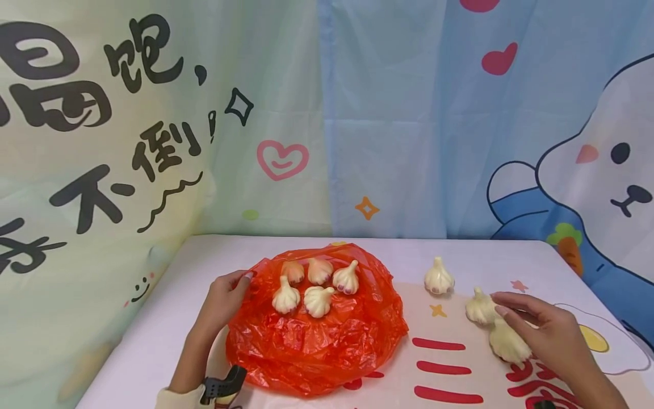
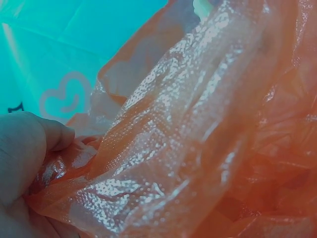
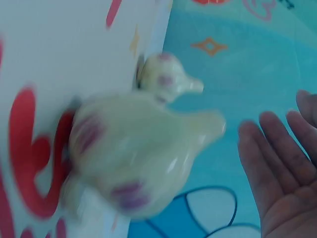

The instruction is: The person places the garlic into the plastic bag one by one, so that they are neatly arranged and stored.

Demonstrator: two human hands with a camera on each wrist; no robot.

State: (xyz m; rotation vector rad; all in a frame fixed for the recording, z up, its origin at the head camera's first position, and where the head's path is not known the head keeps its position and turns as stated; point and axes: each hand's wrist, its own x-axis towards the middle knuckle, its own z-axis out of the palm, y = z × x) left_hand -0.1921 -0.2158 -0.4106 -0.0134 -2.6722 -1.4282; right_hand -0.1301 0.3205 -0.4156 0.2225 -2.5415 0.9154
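Observation:
My left hand [image 1: 228, 296] pinches the left rim of a red plastic bag [image 1: 319, 363], which lies spread open. The left wrist view shows its crinkled film [image 2: 148, 163] between thumb and fingers. Several garlic bulbs [image 1: 318, 301] sit in the bag, two partly behind its tinted film. My right hand [image 1: 554, 332] hovers beside two garlic bulbs on the right, one garlic bulb [image 1: 480, 307] behind the other garlic bulb [image 1: 508, 343]. In the right wrist view its fingers [image 3: 277, 148] are extended, apart from the large near garlic bulb [image 3: 133, 153].
Another garlic bulb [image 1: 439, 277] stands alone farther back on the table. The white table [image 1: 204, 267] carries a printed cover with red stripes and a fried egg picture. A printed curtain [image 1: 378, 113] hangs behind the table's back edge.

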